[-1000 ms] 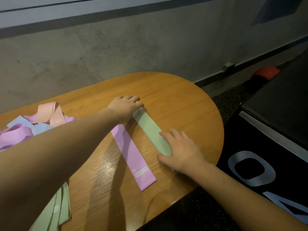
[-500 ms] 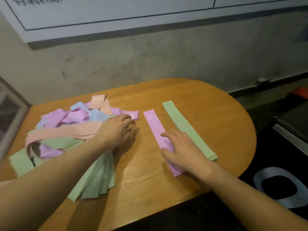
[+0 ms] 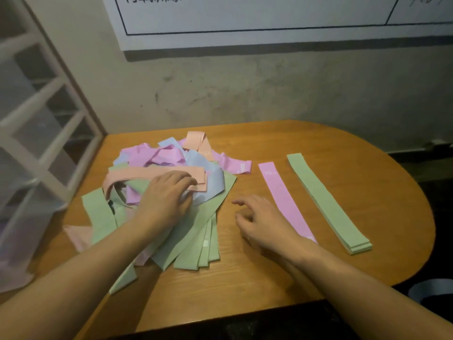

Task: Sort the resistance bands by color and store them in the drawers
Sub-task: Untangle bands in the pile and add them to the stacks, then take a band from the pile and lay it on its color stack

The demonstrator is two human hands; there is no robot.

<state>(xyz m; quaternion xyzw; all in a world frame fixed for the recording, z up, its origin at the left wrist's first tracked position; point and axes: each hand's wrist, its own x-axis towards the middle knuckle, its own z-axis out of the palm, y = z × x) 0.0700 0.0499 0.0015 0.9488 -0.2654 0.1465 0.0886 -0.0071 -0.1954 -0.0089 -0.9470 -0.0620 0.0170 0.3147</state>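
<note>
a wooden table [image 3: 318, 148] with a rounded right end stands against a rough, stained grey concrete wall [image 3: 245, 94]. above the table, a white board [image 3: 245, 15] with black ruled lines and partly cut-off writing hangs on that wall, a dark strip along its lower edge. left of the table stands a white-framed unit [image 3: 36, 133] with translucent fronts. right of the table the floor [image 3: 431, 173] is dark. the light is dim.

Mixed heap of resistance bands [image 3: 171, 192], green, pink, peach and pale blue, tangled on the left of the table [image 3: 282, 278]. To its right, a single pink band [image 3: 284, 200] lies flat; just beyond it, a neat stack of green bands [image 3: 328, 202] lies roughly parallel.
</note>
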